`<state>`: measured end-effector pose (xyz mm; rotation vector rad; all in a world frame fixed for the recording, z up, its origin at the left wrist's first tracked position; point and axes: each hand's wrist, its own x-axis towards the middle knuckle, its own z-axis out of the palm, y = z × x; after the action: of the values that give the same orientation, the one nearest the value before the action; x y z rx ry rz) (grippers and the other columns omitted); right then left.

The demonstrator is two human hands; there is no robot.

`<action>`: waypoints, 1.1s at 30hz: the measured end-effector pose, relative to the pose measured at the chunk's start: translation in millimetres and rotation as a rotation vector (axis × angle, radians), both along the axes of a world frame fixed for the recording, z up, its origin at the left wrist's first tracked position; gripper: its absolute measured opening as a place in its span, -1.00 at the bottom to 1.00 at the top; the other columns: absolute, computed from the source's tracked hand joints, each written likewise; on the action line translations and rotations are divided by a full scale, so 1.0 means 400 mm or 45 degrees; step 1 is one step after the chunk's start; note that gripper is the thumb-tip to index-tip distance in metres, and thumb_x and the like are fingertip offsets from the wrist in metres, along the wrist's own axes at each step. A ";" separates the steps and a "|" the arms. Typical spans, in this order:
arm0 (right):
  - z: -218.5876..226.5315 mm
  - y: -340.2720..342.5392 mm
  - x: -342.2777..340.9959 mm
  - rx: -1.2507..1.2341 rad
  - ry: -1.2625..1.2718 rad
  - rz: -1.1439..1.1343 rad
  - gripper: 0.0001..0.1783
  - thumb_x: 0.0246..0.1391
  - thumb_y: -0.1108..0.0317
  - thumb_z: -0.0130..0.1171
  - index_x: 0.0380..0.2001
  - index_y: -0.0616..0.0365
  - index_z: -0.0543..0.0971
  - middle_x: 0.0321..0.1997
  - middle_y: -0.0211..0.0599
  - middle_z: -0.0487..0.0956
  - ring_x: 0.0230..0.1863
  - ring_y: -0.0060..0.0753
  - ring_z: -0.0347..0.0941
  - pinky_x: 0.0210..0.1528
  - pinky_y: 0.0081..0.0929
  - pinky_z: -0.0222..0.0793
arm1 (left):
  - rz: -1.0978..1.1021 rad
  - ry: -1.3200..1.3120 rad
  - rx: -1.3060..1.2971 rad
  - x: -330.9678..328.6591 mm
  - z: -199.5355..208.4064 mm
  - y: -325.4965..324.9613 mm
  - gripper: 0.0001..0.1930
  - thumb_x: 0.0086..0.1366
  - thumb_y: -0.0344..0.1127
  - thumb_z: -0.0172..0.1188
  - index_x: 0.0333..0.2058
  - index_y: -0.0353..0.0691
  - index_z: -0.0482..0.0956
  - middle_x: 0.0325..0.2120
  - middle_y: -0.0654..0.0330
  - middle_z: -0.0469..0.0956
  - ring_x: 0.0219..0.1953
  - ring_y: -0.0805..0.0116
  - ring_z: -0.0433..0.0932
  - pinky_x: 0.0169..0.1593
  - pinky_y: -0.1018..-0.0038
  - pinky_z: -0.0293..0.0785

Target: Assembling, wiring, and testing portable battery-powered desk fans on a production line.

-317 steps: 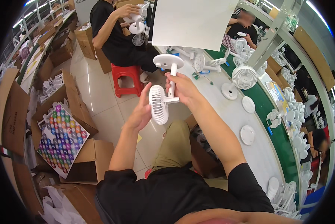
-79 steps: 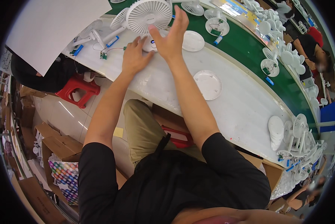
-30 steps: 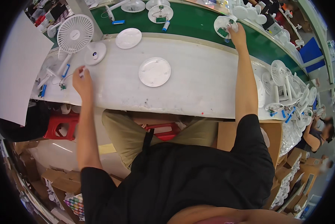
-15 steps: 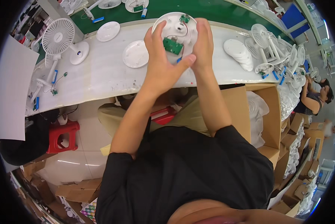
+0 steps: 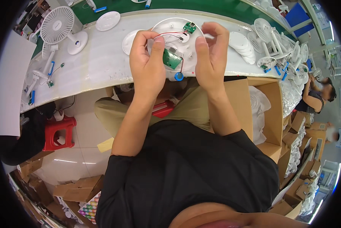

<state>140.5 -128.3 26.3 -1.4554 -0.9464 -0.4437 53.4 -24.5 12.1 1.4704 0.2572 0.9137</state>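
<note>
While the internal wiring remains exposed, treat the white round fan base (image 5: 192, 48) as partly assembled: the small green circuit board (image 5: 189, 27) sits at its far right rim, and the wires (image 5: 173, 33) run from that board toward the left thumb. By judgement, seating of the larger green circuit board (image 5: 172, 59) is incomplete, since it appears tilted inside the shell; the blue cylindrical cell (image 5: 178, 76) hangs at the near rim, and no cover closes the opening. Separate round plates lie on the worktable (image 5: 98, 57): one white plate (image 5: 129, 42) partly behind the left hand (image 5: 149, 66) and a stack of plates (image 5: 240, 45) to the right. The base is held above the table's near edge, open face up toward the wearer. Being circular, its face has no distinct long axis; the larger board's long axis slants from far left to near right, and the cell presents one end to the camera. The left hand grasps the left rim, thumb inside. The right hand (image 5: 213, 57) has its thumb at the right rim and fingers curled outside; whether it grips firmly cannot be told.
</note>
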 end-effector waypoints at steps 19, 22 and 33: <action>0.029 0.043 0.059 -0.399 -0.534 -0.044 -0.78 -0.21 0.50 0.30 -0.37 0.09 0.65 -0.19 -0.41 0.47 -0.34 -0.42 0.38 -0.29 -0.54 0.35 | -0.246 0.032 -0.019 -0.023 -0.018 0.051 -0.84 0.29 -0.54 0.02 -0.16 -0.29 0.46 -0.43 0.21 0.49 -0.49 0.57 0.33 -0.39 0.68 0.27; 0.054 0.026 0.091 -0.490 -0.467 0.078 -0.76 -0.02 0.37 0.19 -0.25 0.19 0.61 -0.22 -0.27 0.55 -0.32 -0.34 0.45 -0.25 -0.50 0.38 | -0.329 0.156 0.167 -0.019 -0.013 0.072 -0.85 0.28 -0.54 0.04 -0.18 -0.31 0.48 -0.44 0.20 0.51 -0.51 0.57 0.34 -0.43 0.69 0.26; -0.045 -0.165 -0.065 -0.368 0.483 0.129 -0.72 -0.06 0.51 0.23 -0.21 0.30 0.49 -0.22 -0.23 0.49 -0.29 -0.43 0.45 -0.27 -0.56 0.42 | -0.091 0.029 -0.041 0.014 -0.006 0.007 -0.86 0.25 -0.57 0.07 -0.21 -0.34 0.50 -0.37 0.14 0.54 -0.50 0.57 0.38 -0.41 0.69 0.34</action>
<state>114.4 -194.1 8.4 -1.6687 -0.7927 0.0503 59.1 -21.8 9.6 1.4520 0.2338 0.8317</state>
